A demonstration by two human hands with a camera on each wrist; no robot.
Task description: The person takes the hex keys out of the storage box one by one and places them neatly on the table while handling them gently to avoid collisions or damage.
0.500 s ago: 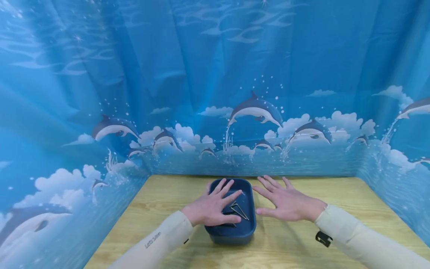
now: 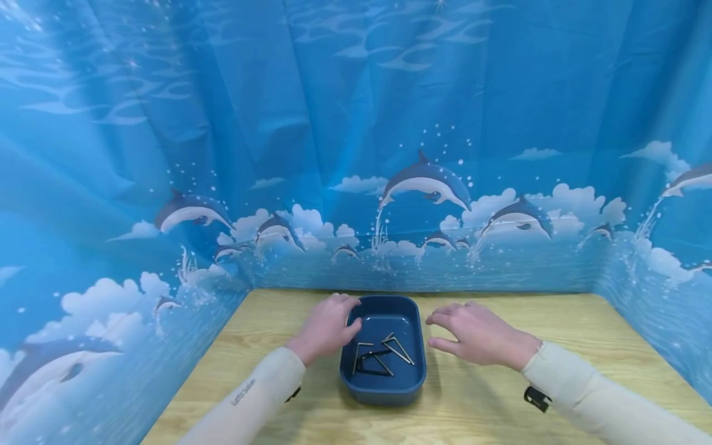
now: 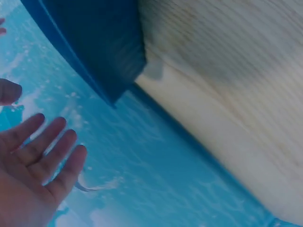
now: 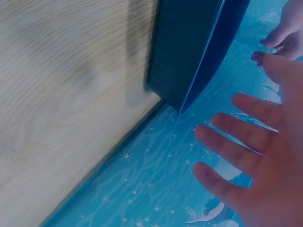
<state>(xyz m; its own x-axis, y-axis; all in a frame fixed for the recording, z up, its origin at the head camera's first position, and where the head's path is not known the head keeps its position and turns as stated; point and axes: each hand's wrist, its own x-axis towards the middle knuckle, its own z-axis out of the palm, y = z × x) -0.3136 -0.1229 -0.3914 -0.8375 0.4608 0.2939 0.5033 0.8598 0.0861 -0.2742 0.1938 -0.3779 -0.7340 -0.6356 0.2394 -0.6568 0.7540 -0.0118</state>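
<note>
A dark blue rectangular tub (image 2: 384, 395) stands on the wooden table in the head view. Inside lie several L-shaped hex keys (image 2: 397, 351), some metallic and some black (image 2: 372, 372). By the tub's left rim is my left hand (image 2: 327, 330), its fingers loosely bent and holding nothing; whether the fingertips touch the rim cannot be told there. In the left wrist view those fingers (image 3: 66, 175) are spread apart from the tub. My right hand (image 2: 481, 334) hovers off the right side, with relaxed fingers and nothing in them. The right wrist view shows its fingers (image 4: 232, 144) separated.
A blue curtain (image 2: 345, 123) printed with dolphins and clouds hangs along the back and both sides. Pale wood-grain table (image 2: 556, 334) surrounds the tub. A black clip (image 2: 537, 398) hangs at the right sleeve.
My left hand has moved left, from over the tub to beside its rim, uncovering the hex keys. The fingers of both hands have gone from widely spread to loosely bent.
</note>
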